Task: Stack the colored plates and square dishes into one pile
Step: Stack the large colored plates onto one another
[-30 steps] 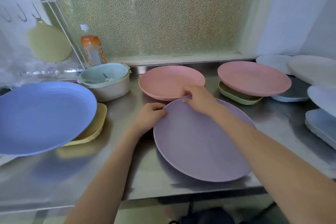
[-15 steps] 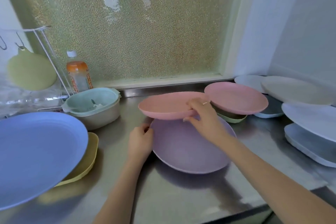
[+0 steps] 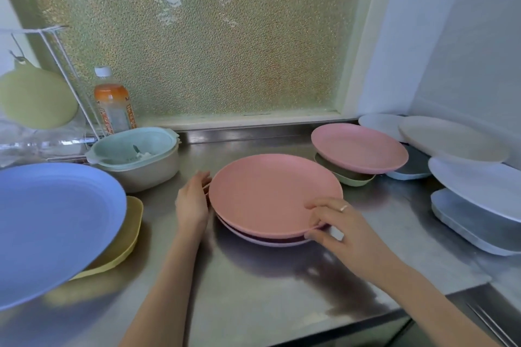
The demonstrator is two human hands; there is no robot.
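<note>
A pink plate (image 3: pixel 267 191) lies on top of a purple plate (image 3: pixel 270 241) in the middle of the steel counter (image 3: pixel 253 284). My right hand (image 3: pixel 335 225) pinches the pink plate's near right rim. My left hand (image 3: pixel 193 201) touches the left edge of the two plates with relaxed fingers. A second pink plate (image 3: pixel 358 148) rests on a green square dish (image 3: pixel 353 179) behind to the right. At the left a blue plate (image 3: pixel 48 225) sits over a yellow square dish (image 3: pixel 127 239).
White and beige plates (image 3: pixel 451 141) and pale blue square dishes (image 3: pixel 473 225) crowd the right side. A lidded bowl (image 3: pixel 135 155), a bottle (image 3: pixel 112 104) and a wire rack (image 3: pixel 64 65) stand at the back left. The counter's front edge (image 3: pixel 338 327) runs close below the plates.
My right hand carried the pink plate from behind and set it down onto the purple plate. It now holds the near right rim. My left hand stayed at the plates' left edge.
</note>
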